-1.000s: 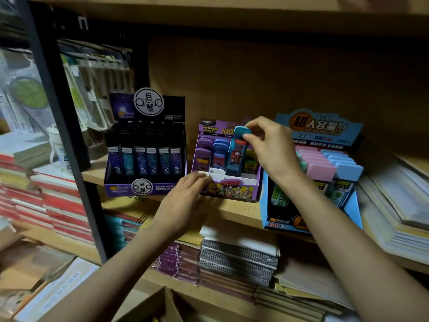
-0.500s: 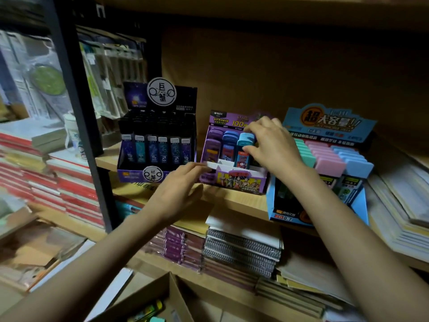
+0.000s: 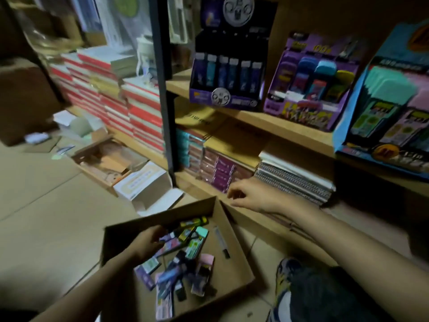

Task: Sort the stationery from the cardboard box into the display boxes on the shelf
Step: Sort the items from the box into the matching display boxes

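Note:
The open cardboard box (image 3: 235, 249) sits on the floor below me, holding several loose stationery packs (image 3: 183, 256) in purple, teal, pink and yellow. My left hand (image 3: 148, 242) is inside it, fingers down on the packs; blur hides whether they grip one. Above the box's far corner, by the lower shelf, my right hand (image 3: 249, 197) hovers loosely curled and holds nothing. On the upper shelf stand a black and purple display box (image 3: 226, 66), a purple display box (image 3: 308, 89) with capped refills, and a blue display box (image 3: 390, 108) with teal and pink ones.
A dark shelf post (image 3: 162, 84) splits the shelving. Red-edged notebook stacks (image 3: 120, 96) fill the left bay; spiral notebooks (image 3: 294, 180) and purple packs (image 3: 220, 170) lie on the lower shelf. A flat open box (image 3: 104, 159) and a white box (image 3: 144, 182) lie on the floor. My shoe (image 3: 285, 275) is right of the cardboard box.
My right hand let go of the blue refill in the purple display box and dropped low. My left hand left the shelf and went into the cardboard box. The view tilted down.

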Available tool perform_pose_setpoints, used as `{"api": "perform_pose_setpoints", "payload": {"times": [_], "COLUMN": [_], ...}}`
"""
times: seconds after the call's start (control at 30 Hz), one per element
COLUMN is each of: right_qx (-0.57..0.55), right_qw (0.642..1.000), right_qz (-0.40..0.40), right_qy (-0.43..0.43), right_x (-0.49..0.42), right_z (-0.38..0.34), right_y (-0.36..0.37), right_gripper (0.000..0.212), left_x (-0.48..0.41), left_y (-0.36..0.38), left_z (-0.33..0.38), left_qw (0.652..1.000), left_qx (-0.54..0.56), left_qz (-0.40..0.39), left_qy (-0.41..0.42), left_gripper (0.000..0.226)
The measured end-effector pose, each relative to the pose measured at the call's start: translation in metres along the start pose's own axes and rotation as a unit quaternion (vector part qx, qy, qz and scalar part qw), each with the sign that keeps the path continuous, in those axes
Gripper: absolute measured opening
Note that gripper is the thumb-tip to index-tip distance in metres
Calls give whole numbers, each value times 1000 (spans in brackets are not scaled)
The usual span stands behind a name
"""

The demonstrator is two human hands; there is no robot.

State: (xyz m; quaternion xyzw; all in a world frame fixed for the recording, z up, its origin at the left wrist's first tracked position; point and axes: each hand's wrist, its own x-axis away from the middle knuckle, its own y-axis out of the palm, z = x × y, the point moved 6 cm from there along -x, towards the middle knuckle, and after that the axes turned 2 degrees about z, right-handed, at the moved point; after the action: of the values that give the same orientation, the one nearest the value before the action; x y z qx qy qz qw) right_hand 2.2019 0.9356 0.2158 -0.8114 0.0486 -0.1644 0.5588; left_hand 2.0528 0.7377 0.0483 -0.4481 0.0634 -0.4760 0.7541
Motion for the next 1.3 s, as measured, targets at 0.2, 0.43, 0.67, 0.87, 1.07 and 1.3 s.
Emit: {"api": "perform_pose_setpoints", "payload": {"times": [0.2,0.43,0.67,0.87,1.07,1.3], "right_qx": [-83,-149,-52,-17,37,66], "right_qw": [986,976,991,989,992,990], "right_qz": [-130,-115,-83,-105,-75,-114], "right_qy": [63,107,88,99,97,52], "right_x": [-27,-69,-135,-164,-160,-139], "right_z": [20,48,53,54,51,45], "right_y": [152,231,261,285,295,311], "right_gripper": [20,40,54,61,55,66], "left_x": [12,-12,-54,-59,-63,-64], "left_y": [65,73,82,100,96,96], "left_z": [-80,-105,-131,-145,-131,-129], "left_qw": [995,987,984,980,978,988], "left_qx": [-11,-100,-117,-134,-152,-24], "left_qz": [-22,70,77,61,101,103], "left_qy": [-99,-108,-111,-131,-103,-115], "left_gripper": [43,60,68,73,46,34]}}
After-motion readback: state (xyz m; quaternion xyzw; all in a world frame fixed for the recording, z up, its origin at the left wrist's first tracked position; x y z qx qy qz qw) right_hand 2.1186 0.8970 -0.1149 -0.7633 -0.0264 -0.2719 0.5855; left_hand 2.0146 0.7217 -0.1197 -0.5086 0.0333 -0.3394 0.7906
